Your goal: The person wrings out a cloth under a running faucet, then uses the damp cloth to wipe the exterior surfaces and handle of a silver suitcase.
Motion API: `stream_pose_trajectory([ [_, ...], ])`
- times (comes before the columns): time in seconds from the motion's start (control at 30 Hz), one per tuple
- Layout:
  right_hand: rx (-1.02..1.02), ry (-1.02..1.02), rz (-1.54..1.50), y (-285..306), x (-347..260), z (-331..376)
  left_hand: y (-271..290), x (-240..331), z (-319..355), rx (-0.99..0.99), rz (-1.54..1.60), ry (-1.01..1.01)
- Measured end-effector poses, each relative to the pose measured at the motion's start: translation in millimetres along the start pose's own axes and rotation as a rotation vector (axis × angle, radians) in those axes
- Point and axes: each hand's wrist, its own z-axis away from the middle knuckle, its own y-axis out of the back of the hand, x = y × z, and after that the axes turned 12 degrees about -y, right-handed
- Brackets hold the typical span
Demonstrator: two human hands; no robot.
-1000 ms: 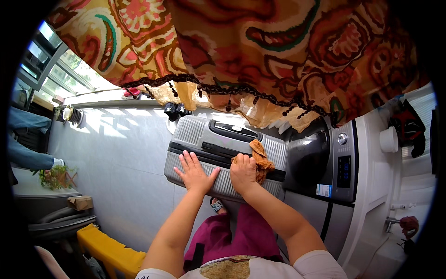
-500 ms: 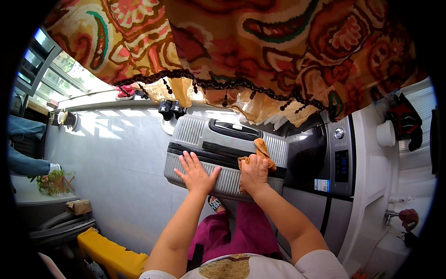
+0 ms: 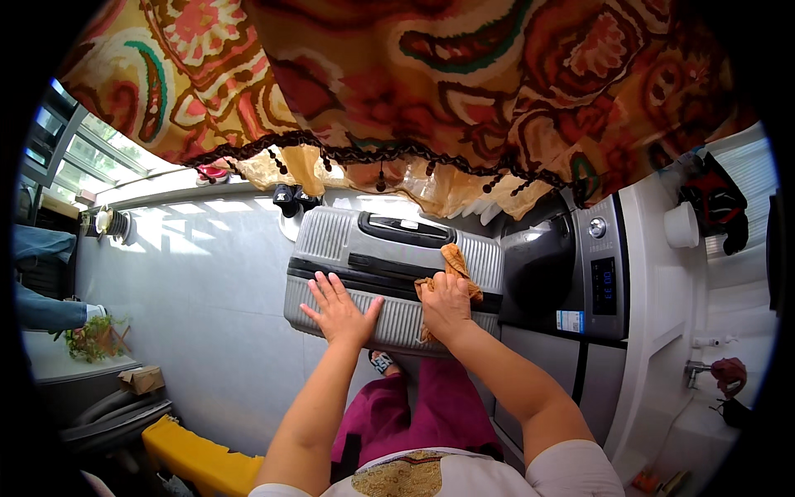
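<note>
A grey ribbed suitcase (image 3: 323, 236) with a black zip band and black handles stands in front of me, one side facing up. My left hand (image 3: 341, 316) lies spread on its near left part, by the black band. Bunched in my right hand (image 3: 447, 305) is an orange-brown cloth (image 3: 455, 260), pressed against the suitcase near its right end. One end of the cloth sticks out beyond my knuckles, and a bit shows below the hand.
A front-loading washing machine (image 3: 603, 273) stands close on the right. Over the far side hangs a patterned curtain (image 3: 397, 91) with a beaded edge. Black shoes (image 3: 296, 199) sit behind the suitcase. On the left are a potted plant (image 3: 93, 338) and a yellow cloth-covered piece (image 3: 199, 455).
The whole view has shifted slightly, so the suitcase appears a little further left. Both hands keep about the same places on it, the right one still gripping the cloth.
</note>
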Motion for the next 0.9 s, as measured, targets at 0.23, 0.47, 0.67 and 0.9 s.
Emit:
stream_pose_trajectory([
  [0.23, 0.164, -0.097, -0.322, 34.2, 34.3, 1.8, 2.9, 5.1, 3.7, -0.003, -0.019, -0.015],
  [0.47, 0.199, 0.265, -0.283, -12.0, -53.2, -50.5, 1.1, 9.2, -1.1, -0.019, -0.058, -0.032],
  [0.67, 0.095, 0.259, -0.139, -2.8, -8.2, -13.3, -3.2, -1.2, 6.7, 0.033, -0.023, -0.042],
  [0.9, 0.282, 0.325, -0.481, 15.2, -86.9, -66.6, -7.0, 2.9, 6.3, -0.046, -0.058, -0.032],
])
